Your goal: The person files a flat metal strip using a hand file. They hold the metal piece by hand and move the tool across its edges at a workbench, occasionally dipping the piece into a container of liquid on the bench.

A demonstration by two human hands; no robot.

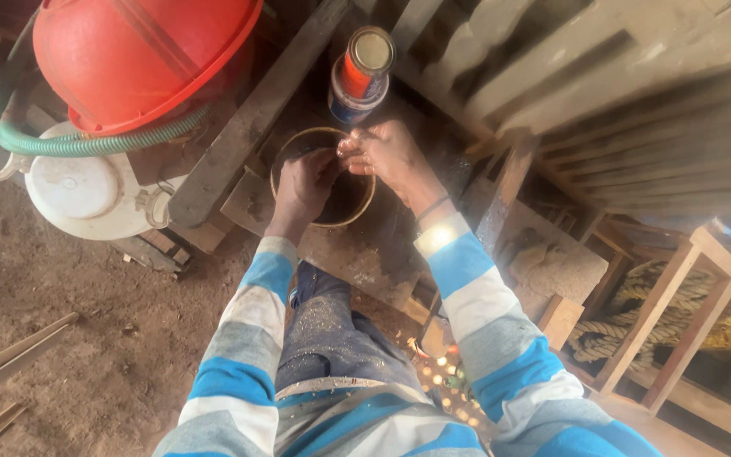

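Striped sleeves in blue, white and grey fill the bottom of the view, with speckled jeans between them, and both arms reach forward to a small round bowl (323,176). It has a thin pale rim and a dark inside, and it sits on a flat, dusty piece of board (357,254) that lies among rough timber on the ground.

Over the bowl's left half, the left hand (305,184) has its fingers curled down into the dark inside; whether its grip is closed on anything cannot be told, since the fingertips are hidden. At the bowl's upper right edge, the right hand (387,152) has its fingers bunched together and the tips pressed close over the rim, near the left hand's knuckles. What they pinch, if anything, is too small to make out. A dark band circles the right wrist.

Just beyond the bowl stands a can (360,74) with an orange and blue label and a round metal top. To the left lie a red hard hat (129,59), a green hose (86,144) looped under it, and a white plastic container (86,190). Coiled rope (611,330) lies under wooden frames at the right.
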